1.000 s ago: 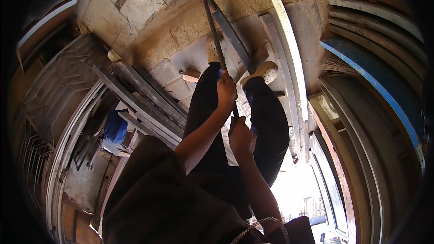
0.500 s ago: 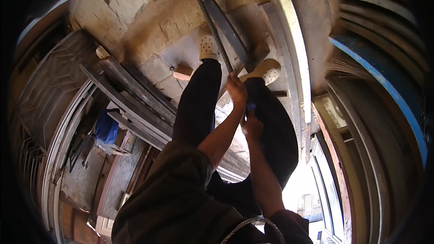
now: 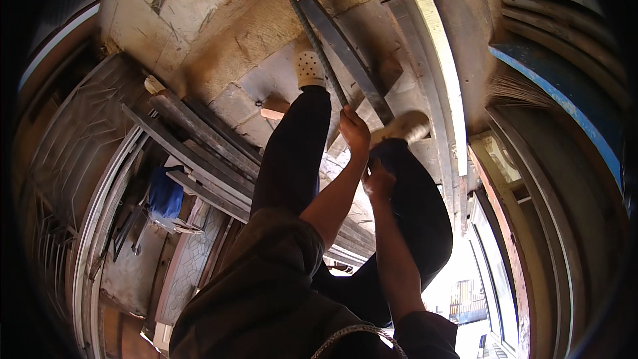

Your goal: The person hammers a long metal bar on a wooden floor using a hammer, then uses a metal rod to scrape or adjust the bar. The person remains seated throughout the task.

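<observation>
My left hand (image 3: 355, 131) is closed around the lower end of a long, thin dark strip (image 3: 309, 30), which slants up and away to the left. Just below it, against my right thigh, my right hand (image 3: 379, 181) is closed; what it grips is hidden. Beside the strip lies a dark wooden beam (image 3: 339, 40). The two meet or overlap at their far ends. The beam's near end reaches my right clog (image 3: 413, 126), while my left clog (image 3: 309, 70) rests on the other side of the strip.
A pale board (image 3: 438, 60) and a grey plank lie to the right. Stacked timbers (image 3: 199, 149) with a blue cloth (image 3: 165, 193) nearby fill the left. A small wood block (image 3: 274, 108) sits by my left leg. Bristles (image 3: 515, 90) and a blue-edged panel (image 3: 565, 86) stand at far right.
My right foot has shifted slightly to the right and nearer. Both hands have moved a little right and nearer, the left still on the strip. A blue bit above my right hand no longer shows.
</observation>
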Action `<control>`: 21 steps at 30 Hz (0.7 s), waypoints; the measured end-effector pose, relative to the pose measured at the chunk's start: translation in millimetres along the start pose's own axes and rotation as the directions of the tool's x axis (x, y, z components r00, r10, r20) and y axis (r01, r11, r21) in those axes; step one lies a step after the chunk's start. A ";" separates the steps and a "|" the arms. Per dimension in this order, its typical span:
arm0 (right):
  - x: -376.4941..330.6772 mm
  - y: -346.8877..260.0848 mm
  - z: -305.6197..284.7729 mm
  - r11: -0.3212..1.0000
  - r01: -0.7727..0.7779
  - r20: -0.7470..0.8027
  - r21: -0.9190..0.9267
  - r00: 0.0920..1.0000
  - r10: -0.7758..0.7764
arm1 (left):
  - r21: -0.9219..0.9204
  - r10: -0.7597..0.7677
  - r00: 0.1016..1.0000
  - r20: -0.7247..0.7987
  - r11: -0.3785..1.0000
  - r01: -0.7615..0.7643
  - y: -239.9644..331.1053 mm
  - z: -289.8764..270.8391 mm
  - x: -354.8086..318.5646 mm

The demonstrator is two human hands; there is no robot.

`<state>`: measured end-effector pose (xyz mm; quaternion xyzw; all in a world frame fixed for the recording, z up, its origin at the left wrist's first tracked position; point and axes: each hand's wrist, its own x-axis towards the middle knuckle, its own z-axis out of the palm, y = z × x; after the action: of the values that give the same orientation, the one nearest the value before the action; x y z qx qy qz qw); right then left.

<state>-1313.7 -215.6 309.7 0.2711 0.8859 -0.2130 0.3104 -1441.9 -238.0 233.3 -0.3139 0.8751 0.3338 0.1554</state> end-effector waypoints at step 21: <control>66.4 75.0 113.5 0.986 0.142 -0.045 0.093 0.989 -0.138 | -0.443 -0.088 0.948 -0.305 0.895 -0.059 -115.0 127.4 42.4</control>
<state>-1262.3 -197.3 168.4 0.2268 0.8973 -0.2712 0.2642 -1390.8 -236.7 64.0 -0.3972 0.7861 0.4697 -0.0607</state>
